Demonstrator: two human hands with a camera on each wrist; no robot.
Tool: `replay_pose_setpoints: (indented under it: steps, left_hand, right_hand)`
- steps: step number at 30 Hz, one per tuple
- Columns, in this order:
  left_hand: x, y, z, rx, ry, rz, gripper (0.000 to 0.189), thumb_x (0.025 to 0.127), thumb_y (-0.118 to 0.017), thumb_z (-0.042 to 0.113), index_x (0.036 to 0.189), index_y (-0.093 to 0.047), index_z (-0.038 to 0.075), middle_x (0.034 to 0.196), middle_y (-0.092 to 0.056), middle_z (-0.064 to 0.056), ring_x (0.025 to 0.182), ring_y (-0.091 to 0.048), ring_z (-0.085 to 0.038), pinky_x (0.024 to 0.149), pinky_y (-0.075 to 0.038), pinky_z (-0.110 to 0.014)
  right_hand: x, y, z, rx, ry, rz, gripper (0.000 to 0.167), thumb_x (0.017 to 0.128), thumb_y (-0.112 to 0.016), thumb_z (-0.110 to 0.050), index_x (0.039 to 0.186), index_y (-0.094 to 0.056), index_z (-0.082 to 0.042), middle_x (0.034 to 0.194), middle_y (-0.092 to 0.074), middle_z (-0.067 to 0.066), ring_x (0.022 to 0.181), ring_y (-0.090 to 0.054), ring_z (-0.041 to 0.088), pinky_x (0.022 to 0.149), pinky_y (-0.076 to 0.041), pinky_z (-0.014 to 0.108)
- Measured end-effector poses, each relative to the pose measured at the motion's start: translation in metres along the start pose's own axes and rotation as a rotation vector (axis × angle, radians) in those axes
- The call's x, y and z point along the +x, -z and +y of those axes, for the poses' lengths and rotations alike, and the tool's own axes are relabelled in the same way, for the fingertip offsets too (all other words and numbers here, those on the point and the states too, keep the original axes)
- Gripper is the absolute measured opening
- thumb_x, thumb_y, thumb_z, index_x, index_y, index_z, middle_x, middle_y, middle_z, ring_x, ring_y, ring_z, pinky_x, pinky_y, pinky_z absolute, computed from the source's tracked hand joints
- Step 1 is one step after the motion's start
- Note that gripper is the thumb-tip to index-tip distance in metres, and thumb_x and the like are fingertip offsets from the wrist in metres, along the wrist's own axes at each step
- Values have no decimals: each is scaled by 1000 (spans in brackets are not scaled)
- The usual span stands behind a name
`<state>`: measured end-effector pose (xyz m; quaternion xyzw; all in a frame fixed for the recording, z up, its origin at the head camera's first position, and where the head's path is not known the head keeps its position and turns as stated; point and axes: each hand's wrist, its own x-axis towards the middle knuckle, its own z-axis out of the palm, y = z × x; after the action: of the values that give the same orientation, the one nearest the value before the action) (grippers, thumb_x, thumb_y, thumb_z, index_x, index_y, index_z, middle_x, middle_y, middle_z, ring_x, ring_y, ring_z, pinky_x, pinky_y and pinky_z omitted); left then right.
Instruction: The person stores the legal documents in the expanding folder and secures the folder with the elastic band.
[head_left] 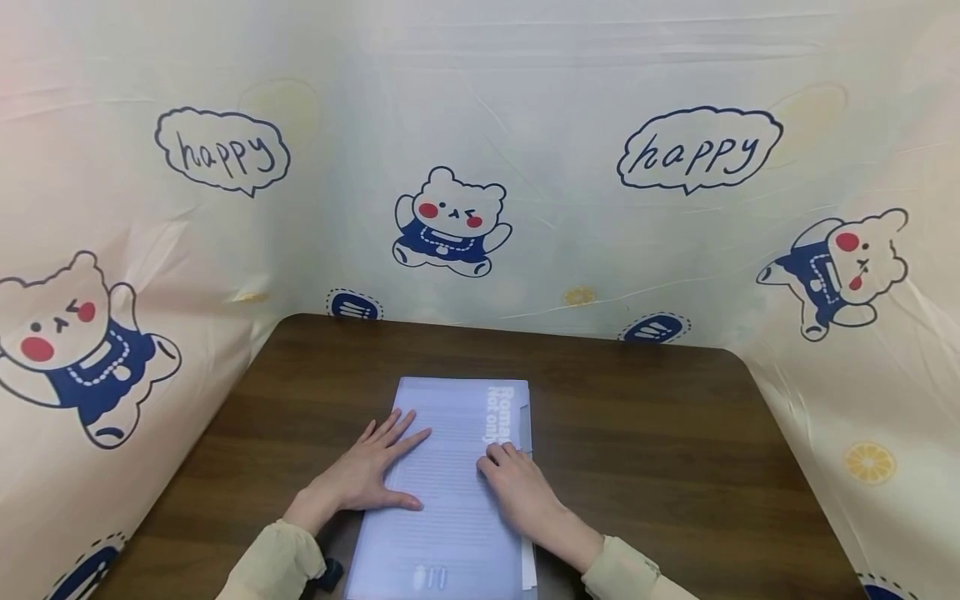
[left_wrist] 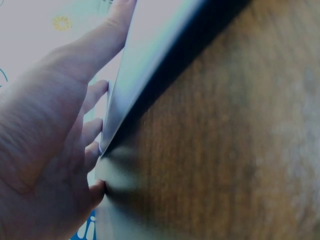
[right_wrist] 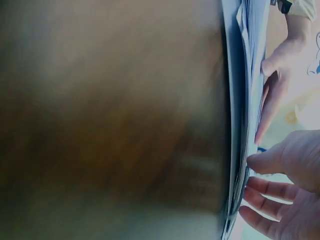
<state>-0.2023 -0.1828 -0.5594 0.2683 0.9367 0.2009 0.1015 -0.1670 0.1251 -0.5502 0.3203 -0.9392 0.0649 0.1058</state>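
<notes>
A pale blue translucent file folder with printed sheets inside lies lengthwise on the brown table, white lettering near its far right corner. My left hand rests spread on its left part, the little finger side reaching past the left edge in the left wrist view. My right hand is at the folder's right side, its fingers slightly bent. In the right wrist view the right thumb and fingertips touch the top face near the edge, where layered sheets show. Nothing is seen pinched between them.
The dark wooden table has rounded far corners. A pale curtain printed with bears and speech bubbles hangs around its back and sides. A dark object is at the left sleeve.
</notes>
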Motion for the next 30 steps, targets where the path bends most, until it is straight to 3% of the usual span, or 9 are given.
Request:
replay_pose_setpoints:
  steps: [6,11,16,30]
  left_hand:
    - [-1,0,-2,-7,13,-7,113,81,-81,78,171,-41,25,184,-20,-17,171,-15,-48,132,-16,-78]
    - [-2,-1,-4,-11,14,-6,113,81,-80,80,172,-40,26,185,-20,-17,171,-14,-48,132,-16,-79]
    - [-2,-2,-5,-8,10,-3,113,81,-80,80,172,-40,27,185,-19,-16,171,-14,-48,132,-16,-78]
    - [0,-2,-4,-10,7,-1,113,81,-79,80,172,-40,26,185,-20,-17,171,-15,-48,132,-16,-78]
  right_hand:
    - [-7,3,16,73,-37,5,16,98,-82,-13,112,-76,-12,106,-69,2,100,-64,19,87,-58,39]
    - [-15,3,30,102,-58,23,25,93,-89,-21,113,-76,-13,106,-68,1,100,-62,19,85,-58,40]
    - [-23,5,38,141,-65,52,30,90,-93,-23,112,-76,-12,107,-68,1,102,-64,20,91,-59,47]
    - [-35,13,57,233,-199,-76,50,95,-88,-33,134,-73,-8,136,-70,17,128,-66,36,107,-57,59]
